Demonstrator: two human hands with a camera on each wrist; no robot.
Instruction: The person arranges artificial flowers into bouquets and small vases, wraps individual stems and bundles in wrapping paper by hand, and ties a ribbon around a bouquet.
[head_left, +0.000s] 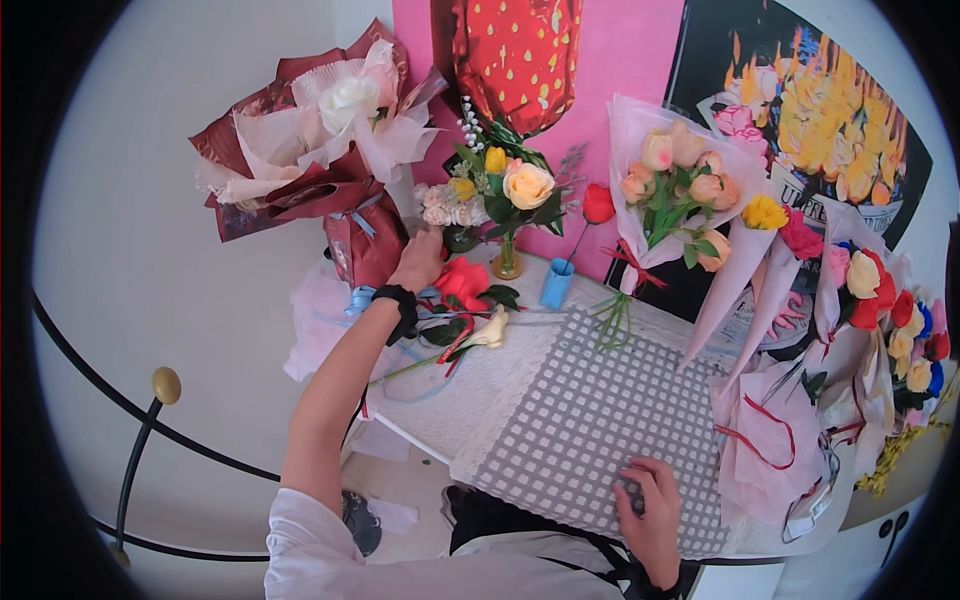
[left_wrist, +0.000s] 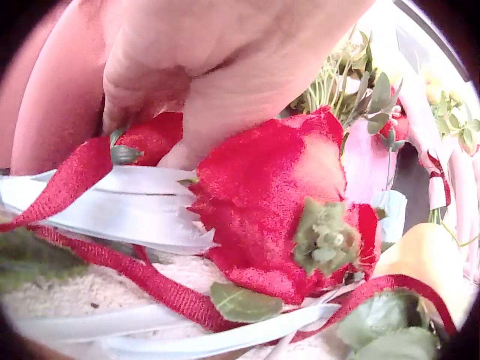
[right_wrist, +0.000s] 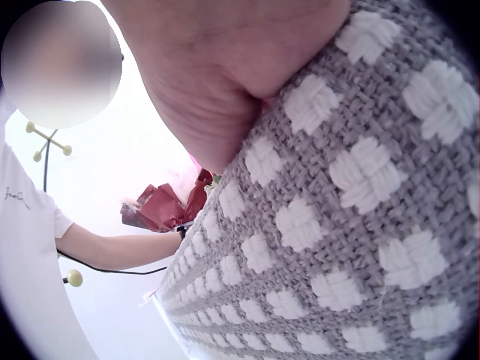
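Observation:
At the far left of the table, my left hand [head_left: 420,262] reaches down among loose flowers. Its thumb and fingers pinch a small red flower [left_wrist: 154,139] whose green base shows. A larger red rose [left_wrist: 270,202], tipped so its green underside shows, lies right beside the thumb. Red ribbon [left_wrist: 135,281] and pale blue ribbon [left_wrist: 112,206] run underneath. A cream calla-like flower [head_left: 490,330] lies nearby. My right hand [head_left: 652,515] rests on the grey-and-white checked cloth [head_left: 600,430], its fingers loosely bent and holding nothing.
A large dark-red wrapped bouquet [head_left: 365,235] stands behind the left hand. Close by are a glass vase [head_left: 507,262] of flowers and a blue cup [head_left: 557,285] with a red rose. Several wrapped bouquets line the right side, including a peach one [head_left: 640,220].

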